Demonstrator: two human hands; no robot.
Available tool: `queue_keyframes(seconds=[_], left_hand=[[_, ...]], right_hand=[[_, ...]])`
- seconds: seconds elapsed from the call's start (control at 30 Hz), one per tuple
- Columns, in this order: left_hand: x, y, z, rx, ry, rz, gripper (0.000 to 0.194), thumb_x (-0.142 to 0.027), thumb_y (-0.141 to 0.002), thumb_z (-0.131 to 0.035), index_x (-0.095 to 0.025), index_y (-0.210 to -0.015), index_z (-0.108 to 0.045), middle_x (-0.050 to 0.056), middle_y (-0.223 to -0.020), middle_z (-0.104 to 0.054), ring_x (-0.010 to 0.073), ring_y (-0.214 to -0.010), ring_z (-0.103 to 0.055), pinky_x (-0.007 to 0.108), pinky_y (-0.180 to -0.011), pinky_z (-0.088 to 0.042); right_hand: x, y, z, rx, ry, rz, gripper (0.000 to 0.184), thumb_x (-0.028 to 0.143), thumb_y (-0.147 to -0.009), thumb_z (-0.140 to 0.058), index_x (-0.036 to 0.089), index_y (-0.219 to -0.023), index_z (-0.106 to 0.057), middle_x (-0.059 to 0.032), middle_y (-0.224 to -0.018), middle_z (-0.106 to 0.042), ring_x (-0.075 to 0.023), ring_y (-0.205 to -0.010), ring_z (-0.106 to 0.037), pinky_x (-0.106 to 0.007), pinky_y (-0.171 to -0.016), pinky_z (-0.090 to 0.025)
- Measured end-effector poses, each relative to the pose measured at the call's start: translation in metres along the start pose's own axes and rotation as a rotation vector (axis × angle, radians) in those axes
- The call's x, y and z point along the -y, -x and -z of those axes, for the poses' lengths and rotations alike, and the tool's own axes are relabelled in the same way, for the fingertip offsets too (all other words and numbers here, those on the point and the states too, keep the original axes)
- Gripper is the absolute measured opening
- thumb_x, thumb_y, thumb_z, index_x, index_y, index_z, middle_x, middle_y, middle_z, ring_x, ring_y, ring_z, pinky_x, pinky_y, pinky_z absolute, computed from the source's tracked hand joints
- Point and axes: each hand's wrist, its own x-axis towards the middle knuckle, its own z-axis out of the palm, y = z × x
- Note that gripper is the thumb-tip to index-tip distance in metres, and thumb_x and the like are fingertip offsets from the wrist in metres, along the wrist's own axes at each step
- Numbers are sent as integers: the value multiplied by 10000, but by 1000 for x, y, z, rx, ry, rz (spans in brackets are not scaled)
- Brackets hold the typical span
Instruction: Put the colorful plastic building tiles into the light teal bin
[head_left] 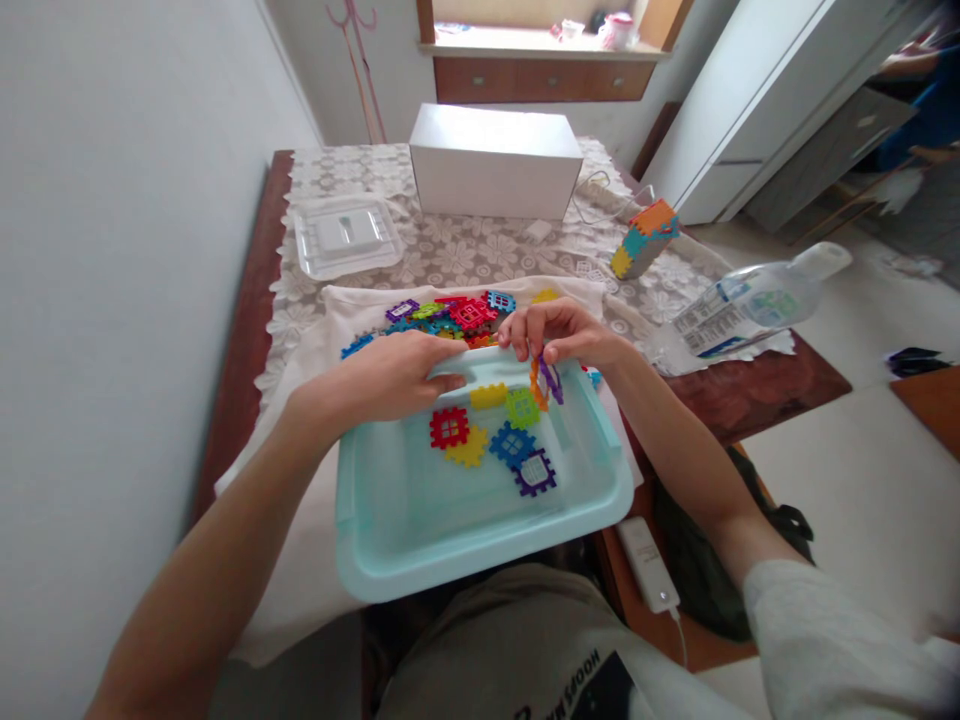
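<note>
The right hand (551,332) pinches an orange notched plastic piece (537,386) and a purple notched one (553,382) over the pale-turquoise plastic tub (420,495) — seemingly a transfer step, next needing a controlled release — while the left hand (394,374) rests at the tub's far rim, grip unclear.

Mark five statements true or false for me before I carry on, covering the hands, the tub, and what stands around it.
1. The right hand's grip holds an orange piece and a purple piece. True.
2. The left hand's grip is at the near rim of the tub. False: the left hand's grip is at the far rim of the tub.
3. Inside the tub, a red piece overlaps a yellow piece. True.
4. The white box is nearer the person than the tub. False: the white box lies beyond the tub.
5. The clear bottle is to the right of the tub. True.
</note>
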Motion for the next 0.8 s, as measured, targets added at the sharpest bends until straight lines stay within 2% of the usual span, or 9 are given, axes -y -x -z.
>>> queue_keyframes(seconds=[0.07,0.13,0.2,0.23,0.3,0.37,0.43,0.57,0.8], left_hand=[[0,0,0,0,20,-1,233,-428,-1076,-578,-233,-971,-653,83,-1027,-802,271,-857,-697,370,-748,-429],[-2,1,1,6,21,11,233,-422,-1076,-585,-233,-952,-640,79,-1012,-801,270,-856,-695,364,-750,-427],[-3,1,2,8,10,18,229,-410,-1078,-590,-231,-940,-628,75,-999,-798,262,-852,-687,358,-753,-420],[-4,2,2,7,9,16,224,-402,-1081,-587,-230,-943,-628,73,-1000,-797,257,-852,-683,356,-759,-419],[-5,2,3,4,17,9,218,-392,-1081,-582,-227,-949,-636,75,-1009,-795,256,-857,-678,357,-775,-426],[-4,1,2,-2,26,6,224,-403,-1075,-581,-227,-952,-646,86,-1017,-794,265,-860,-682,367,-786,-437],[-3,1,1,-6,24,11,236,-424,-1069,-586,-229,-959,-661,98,-1018,-795,280,-858,-690,380,-785,-448],[-2,1,1,-7,16,19,240,-430,-1068,-594,-228,-978,-685,103,-1024,-803,296,-878,-706,383,-782,-459],[-1,1,1,-2,-3,4,230,-423,-1080,-575,-229,-981,-649,100,-1054,-808,298,-915,-724,377,-766,-431]], right_hand=[[1,0,-1,-68,6,0,563,738,-849,-913,225,-756,-702,-61,-901,-764,-257,-1048,-755,-470,-1078,-614],[0,0,-2,-246,40,-7,574,798,-911,-816,238,-818,-725,-69,-975,-780,-249,-1027,-753,-446,-1034,-630],[-4,0,0,-406,173,-15,524,779,-975,-753,256,-937,-767,-64,-1041,-794,-238,-1034,-751,-428,-1036,-629],[-7,1,3,-439,282,-19,485,747,-993,-753,264,-1019,-793,-67,-1102,-805,-241,-1080,-752,-434,-1075,-618],[-15,2,9,-416,535,-38,446,656,-978,-815,277,-1213,-824,-89,-1312,-801,-274,-1264,-728,-479,-1198,-566],[-23,3,16,-322,723,-70,483,541,-929,-892,284,-1333,-826,-113,-1495,-749,-323,-1430,-664,-536,-1291,-495],[-29,5,20,-229,804,-109,425,413,-921,-892,287,-1324,-845,-114,-1508,-750,-338,-1463,-650,-557,-1312,-470],[-33,5,18,-128,825,-134,215,245,-915,-820,280,-1119,-876,-59,-1240,-831,-292,-1255,-746,-480,-1206,-544],[-32,3,11,-185,740,-140,236,231,-847,-813,181,-1077,-813,-74,-1127,-815,-231,-1013,-737,-350,-923,-576]])
